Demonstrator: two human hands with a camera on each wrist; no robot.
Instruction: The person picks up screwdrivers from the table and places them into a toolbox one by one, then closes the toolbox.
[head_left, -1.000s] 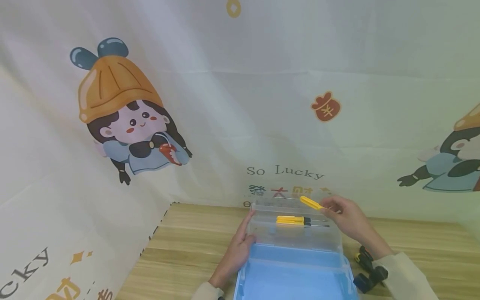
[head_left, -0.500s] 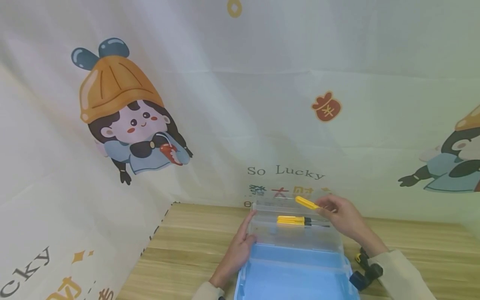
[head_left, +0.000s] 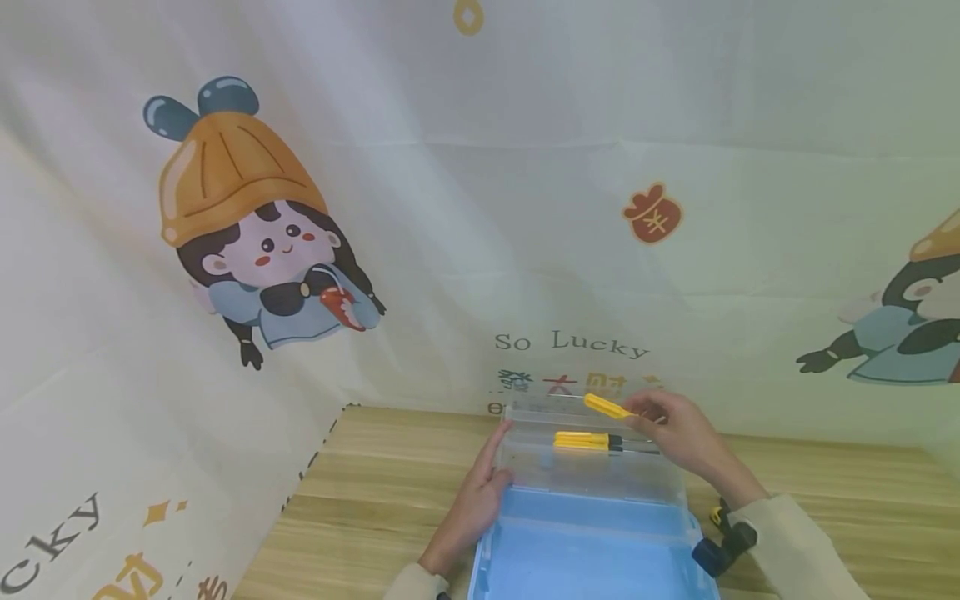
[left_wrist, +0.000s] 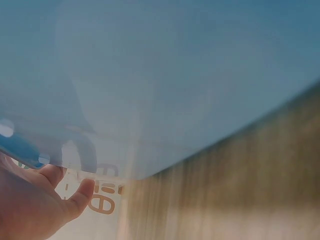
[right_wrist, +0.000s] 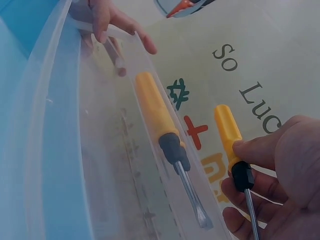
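My right hand [head_left: 675, 429] pinches a screwdriver [head_left: 606, 407] with a yellow handle, holding it above the raised translucent lid [head_left: 592, 477] of a blue plastic box [head_left: 592, 567]. In the right wrist view, the thumb presses the handle near its black collar, and the steel shaft points down. Two similar yellow-and-black screwdrivers [head_left: 581, 441] lie side by side in a narrow compartment of the lid, their shafts pointing right. At the lid's left end, my left hand [head_left: 480, 487] grips the edge, thumb on the near side; its fingers [right_wrist: 146, 44] show around the rim.
The box stands on a wood-grain table [head_left: 390, 467]. Black and yellow items [head_left: 723, 542] lie right of the box, partly hidden by the right sleeve. A white printed curtain [head_left: 450, 250] hangs close behind the table and along the left.
My right hand has moved slightly left with the screwdriver, over the lid. The left hand keeps its grip on the lid, and the two screwdrivers in the compartment have stayed put.
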